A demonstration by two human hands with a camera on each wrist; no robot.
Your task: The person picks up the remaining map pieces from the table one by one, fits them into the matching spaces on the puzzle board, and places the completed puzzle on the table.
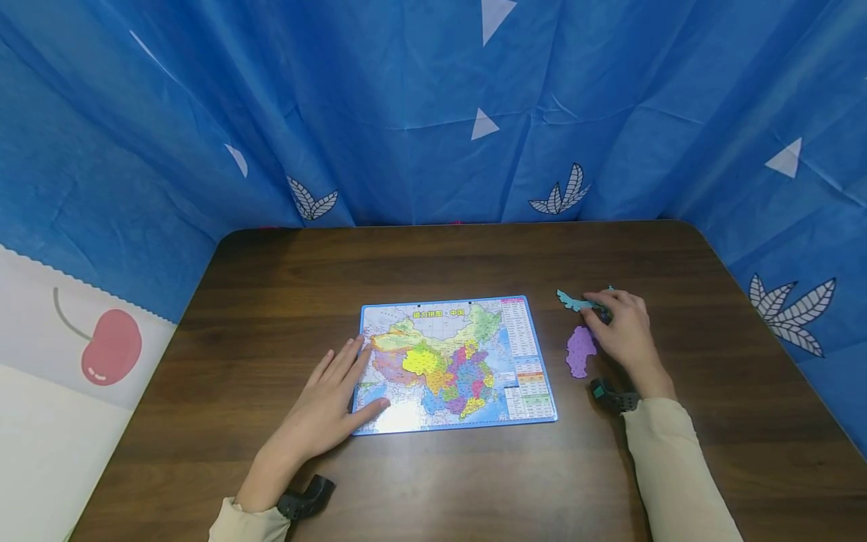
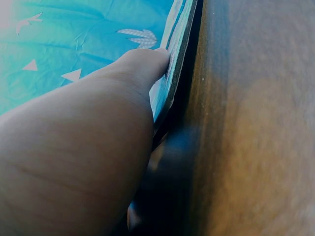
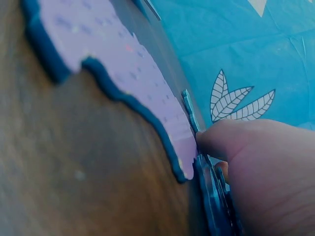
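A map puzzle board (image 1: 423, 430) with a blue border and a colourful map of China lies flat on the table. My left hand (image 1: 328, 403) rests at its left edge with fingers spread and straight; in the left wrist view the thumb (image 2: 142, 64) touches the board's face near the rim. To the right of the board, my right hand (image 1: 625, 327) pinches a thin teal puzzle piece (image 1: 572, 302), and the hand covers part of it. A purple puzzle piece (image 1: 580, 351) lies just left of that hand, close to the thumb in the right wrist view.
The dark wooden table (image 1: 447, 489) has rounded far corners. Behind it hangs a blue curtain (image 1: 406, 113) with white triangles and leaf prints. A black wrist device (image 1: 308, 497) sits on the left wrist, another device (image 1: 612, 397) on the right.
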